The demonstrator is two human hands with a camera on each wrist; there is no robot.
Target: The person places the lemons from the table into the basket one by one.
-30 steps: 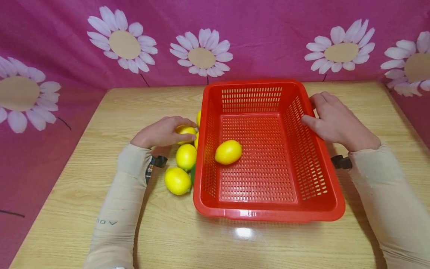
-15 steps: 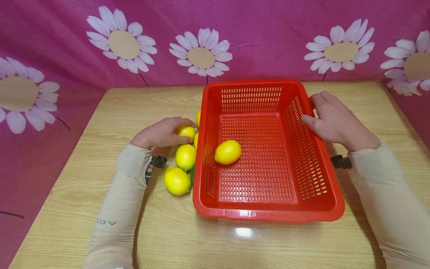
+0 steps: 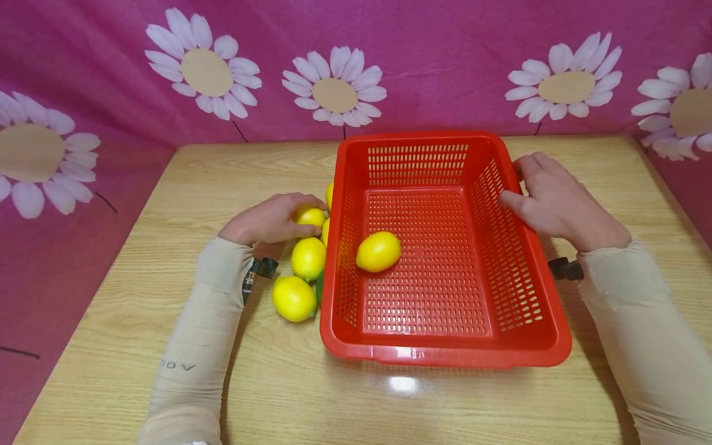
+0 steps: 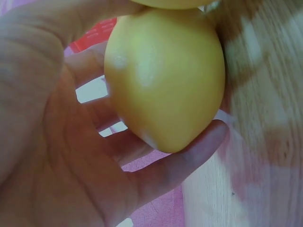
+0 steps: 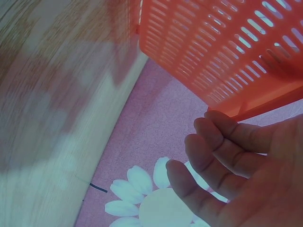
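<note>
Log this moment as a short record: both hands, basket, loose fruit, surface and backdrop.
Left grip: thumb and fingers round a yellow lemon
Right grip: on the right rim of the red basket, thumb on the inner side
In basket: a single lemon, toward the left wall
Loose fruit: yellow lemons clustered left of the basket, some partly hidden by it
Unidentified: green item, mostly hidden by the basket
Surface: wood-grain table
Backdrop: pink cloth with white flowers

The lemons (image 3: 378,252) are yellow, basket (image 3: 445,356) red, sleeves (image 3: 191,337) beige, magenta cloth (image 3: 439,37) patterned with white-petalled daisies (image 3: 334,95).
</note>
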